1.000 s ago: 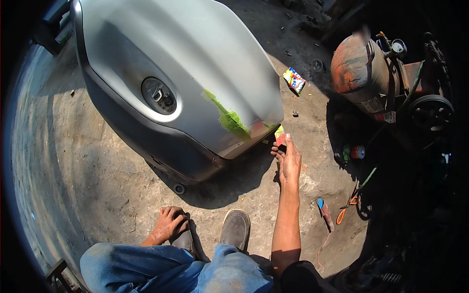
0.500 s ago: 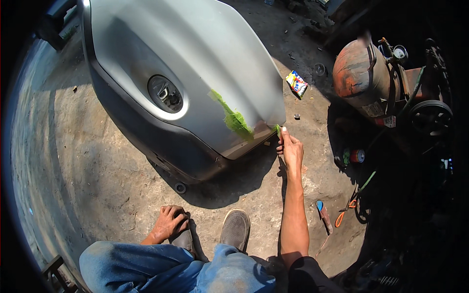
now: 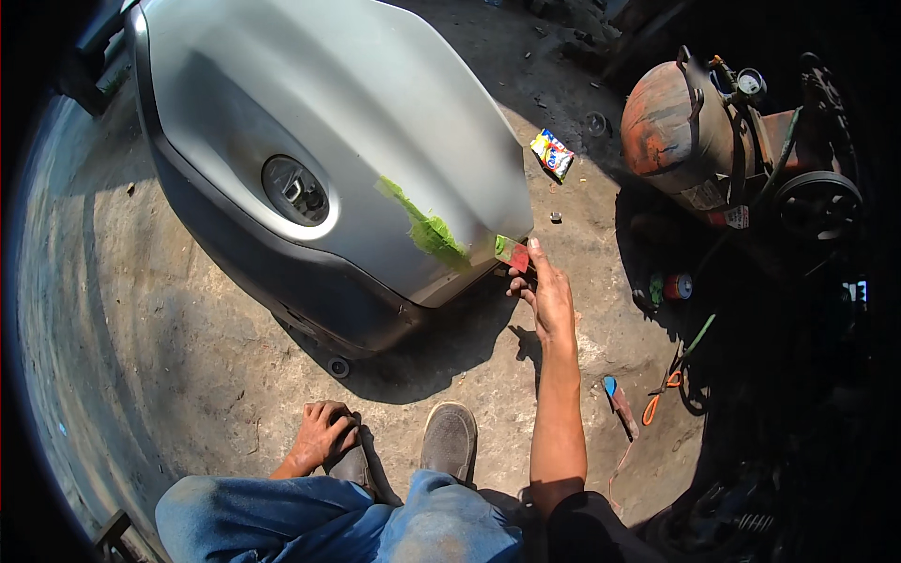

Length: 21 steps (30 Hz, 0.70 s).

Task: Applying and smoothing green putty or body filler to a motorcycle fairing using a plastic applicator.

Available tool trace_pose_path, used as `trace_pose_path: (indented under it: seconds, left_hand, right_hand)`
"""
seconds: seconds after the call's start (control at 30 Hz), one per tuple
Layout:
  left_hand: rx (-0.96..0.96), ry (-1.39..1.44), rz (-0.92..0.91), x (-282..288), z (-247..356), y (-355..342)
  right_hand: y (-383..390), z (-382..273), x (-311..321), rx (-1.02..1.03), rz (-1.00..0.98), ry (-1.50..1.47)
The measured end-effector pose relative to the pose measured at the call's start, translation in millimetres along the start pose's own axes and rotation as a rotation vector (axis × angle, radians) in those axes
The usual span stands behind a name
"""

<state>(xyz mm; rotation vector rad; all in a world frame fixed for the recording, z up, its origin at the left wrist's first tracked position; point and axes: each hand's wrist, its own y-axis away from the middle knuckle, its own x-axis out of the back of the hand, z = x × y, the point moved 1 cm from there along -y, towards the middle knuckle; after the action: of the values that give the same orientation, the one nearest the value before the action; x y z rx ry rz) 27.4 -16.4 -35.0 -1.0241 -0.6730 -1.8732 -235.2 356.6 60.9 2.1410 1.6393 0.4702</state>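
Observation:
A large grey bumper (image 3: pixel 441 159) with a black lower edge and a round fog lamp (image 3: pixel 296 190) stands before me. Light green putty (image 3: pixel 432 232) lies as an uneven streak on its lower right part. My right hand (image 3: pixel 552 296) pinches a small flat red spreader (image 3: pixel 515 255) between thumb and fingers. Green putty coats the spreader's upper corner, close to the bumper's right end; whether they touch is unclear. My left hand (image 3: pixel 326 434) hangs loosely over my left shoe (image 3: pixel 351 464), fingers bent and slightly apart, with nothing seen in them.
An air compressor with a rusty tank (image 3: pixel 662 127) and a black pulley wheel (image 3: pixel 818 208) stands at the right. A colourful packet (image 3: pixel 552 155), a red can (image 3: pixel 678 286), a blue-tipped scraper-like tool (image 3: pixel 621 408) and an orange loop (image 3: pixel 650 409) lie on the rough ground.
My right hand has drawn slightly left and turned, so the spreader's red face with green putty now shows. The view has shifted a little. My left hand stays in place.

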Motion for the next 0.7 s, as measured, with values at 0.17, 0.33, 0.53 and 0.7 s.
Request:
trace_pose_path:
  seconds: [0.17, 0.33, 0.53, 0.7]
  left_hand:
    - [0.029, 0.01, 0.023, 0, 2, 2]
    - [0.046, 0.005, 0.026, 0, 4, 2]
    - [0.037, 0.006, -0.01, 0, 6, -2]
    - [0.028, 0.006, -0.033, -3, 6, -3]
  right_hand:
    - [17, 6, 26, 0.006, -0.051, -0.586]
    - [43, 59, 32, -0.127, -0.076, -0.755]
    - [96, 122, 35, -0.229, -0.281, -0.781]
    - [128, 140, 25, -0.317, -0.38, -0.752]
